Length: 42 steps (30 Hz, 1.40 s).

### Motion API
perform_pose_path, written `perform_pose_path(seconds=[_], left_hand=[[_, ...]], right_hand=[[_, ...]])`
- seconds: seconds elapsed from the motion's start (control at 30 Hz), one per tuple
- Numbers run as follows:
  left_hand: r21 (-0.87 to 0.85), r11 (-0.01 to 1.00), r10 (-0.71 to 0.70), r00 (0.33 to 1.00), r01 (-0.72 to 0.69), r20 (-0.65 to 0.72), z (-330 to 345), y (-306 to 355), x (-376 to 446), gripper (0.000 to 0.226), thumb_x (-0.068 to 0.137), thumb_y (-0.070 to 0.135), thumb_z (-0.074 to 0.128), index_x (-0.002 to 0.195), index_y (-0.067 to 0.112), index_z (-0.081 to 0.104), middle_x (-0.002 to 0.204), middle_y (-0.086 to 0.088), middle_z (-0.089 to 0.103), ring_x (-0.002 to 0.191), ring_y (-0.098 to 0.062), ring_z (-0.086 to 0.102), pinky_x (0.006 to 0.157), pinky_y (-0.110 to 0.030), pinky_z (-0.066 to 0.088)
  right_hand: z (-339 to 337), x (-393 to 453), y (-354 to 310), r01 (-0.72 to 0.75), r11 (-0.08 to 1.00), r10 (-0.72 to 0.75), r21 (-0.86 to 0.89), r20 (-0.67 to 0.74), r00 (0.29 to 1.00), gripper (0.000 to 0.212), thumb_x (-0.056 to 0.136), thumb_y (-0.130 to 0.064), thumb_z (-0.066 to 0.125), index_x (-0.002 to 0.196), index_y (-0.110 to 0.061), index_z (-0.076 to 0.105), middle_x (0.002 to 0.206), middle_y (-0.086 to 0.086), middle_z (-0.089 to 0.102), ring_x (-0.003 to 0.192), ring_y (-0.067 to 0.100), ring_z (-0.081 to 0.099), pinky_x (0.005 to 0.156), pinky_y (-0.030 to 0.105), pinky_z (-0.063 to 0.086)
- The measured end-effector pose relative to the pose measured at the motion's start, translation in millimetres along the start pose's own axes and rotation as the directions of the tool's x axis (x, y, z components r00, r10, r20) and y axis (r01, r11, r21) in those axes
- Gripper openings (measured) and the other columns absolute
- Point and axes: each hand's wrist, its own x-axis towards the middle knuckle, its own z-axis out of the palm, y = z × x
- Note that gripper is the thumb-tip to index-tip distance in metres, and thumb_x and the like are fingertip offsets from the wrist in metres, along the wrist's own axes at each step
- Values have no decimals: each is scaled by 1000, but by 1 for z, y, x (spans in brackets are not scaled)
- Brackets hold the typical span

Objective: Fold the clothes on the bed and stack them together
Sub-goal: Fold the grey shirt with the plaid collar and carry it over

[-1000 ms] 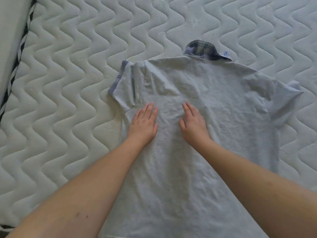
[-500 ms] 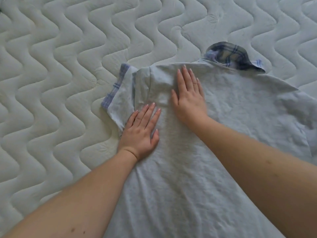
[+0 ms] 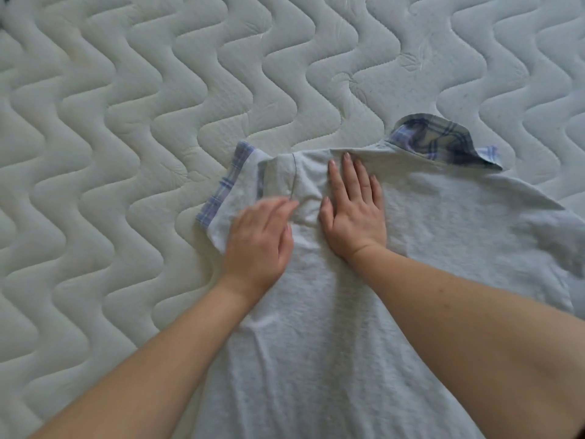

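Fingers: left hand (image 3: pixel 258 245) blurred, loosely extended on the sleeve (image 3: pixel 228 198); right hand (image 3: pixel 354 210) flat, fingers straight, pressing the shoulder; neither grips.
Surface: pale quilted mattress (image 3: pixel 126 122), wavy stitching.
Count: one grey shirt (image 3: pixel 427 248), two hands.
Shirt: spread flat, centre-right; plaid collar (image 3: pixel 440 139) on its far edge.

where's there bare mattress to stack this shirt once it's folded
Bare quilted mattress lies left of the plaid-trimmed sleeve and beyond the plaid collar. The grey shirt fills the centre and right, with the left hand and right hand flat on it.
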Motion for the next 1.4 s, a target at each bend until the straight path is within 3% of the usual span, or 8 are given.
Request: perform_pose_path(seconds=[0.2, 0.33, 0.47, 0.67, 0.8, 0.93, 1.2, 1.4], left_hand=[[207, 971, -190, 907, 118, 377, -20, -46, 108, 44, 98, 40, 51, 139, 27, 48, 152, 4, 37, 143, -17, 27, 118, -41, 6], [123, 992, -31, 857, -38, 515, -38, -75, 125, 38, 82, 49, 71, 105, 19, 63, 129, 2, 53, 124, -22, 47, 106, -36, 26], [-22, 986, -131, 852, 164, 506, -62, -95, 109, 34, 79, 45, 77, 85, 21, 54, 78, 7, 56, 82, -23, 55, 60, -31, 33], [178, 913, -403, 874, 366, 271, -81, -132, 79, 61, 82, 66, 62, 57, 12, 48, 54, -4, 47, 56, -24, 47, 50, -35, 28], [-85, 764, -597, 750, 640, 286, -83, -134, 58, 63, 84, 62, 63, 52, 13, 40, 48, 1, 35, 47, -15, 35, 46, -30, 29], [-688, 233, -460, 702, 687, 544, -89, -124, 37, 49, 74, 58, 67, 94, 13, 66, 82, 2, 67, 75, -11, 62, 70, -20, 52], [-665, 112, -520, 614, 739, 594, -83, -117, 6, 29, 85, 9, 71, 113, 14, 68, 103, -2, 74, 92, -14, 70, 68, -23, 57], [-765, -101, -729, 476, 636, 492, -84, -110, 7, 27, 94, 40, 61, 102, 16, 70, 88, 0, 77, 79, -14, 73, 64, -27, 58]], right_hand=[[2, 1, 1, 5, 999, -4, -45, 12, 1000, 65, 95, -40, 23, 157, -26, 11, 165, -5, 7, 151, 17, 4, 121, 38, -4], [4, 2, 2, -6, 999, 6, -49, 14, 1000, 66, 94, -40, 26, 157, -27, 9, 165, -5, 6, 151, 18, 4, 121, 37, -6], [3, 2, 1, -14, 999, 15, -49, 30, 999, 67, 94, -40, 26, 157, -28, 8, 165, -6, 5, 151, 17, 2, 121, 36, -8], [1, 2, 1, -18, 998, 20, -56, 34, 999, 66, 94, -41, 24, 157, -28, 8, 165, -6, 4, 151, 17, 0, 120, 35, -11], [1, 2, 1, -24, 998, 26, -55, 34, 999, 66, 94, -41, 24, 157, -28, 7, 165, -6, 3, 151, 16, -1, 121, 36, -9], [1, 1, 0, -19, 999, 20, -48, 25, 999, 67, 93, -40, 25, 157, -28, 8, 165, -6, 4, 151, 17, -1, 121, 36, -8], [6, 2, 3, -19, 998, 19, -58, 0, 1000, 67, 93, -40, 27, 156, -28, 10, 165, -4, 7, 151, 19, 2, 120, 35, -9], [8, 2, 2, -20, 998, 18, -64, -22, 1000, 66, 93, -40, 28, 156, -27, 12, 164, -3, 8, 151, 18, 2, 119, 33, -8]])
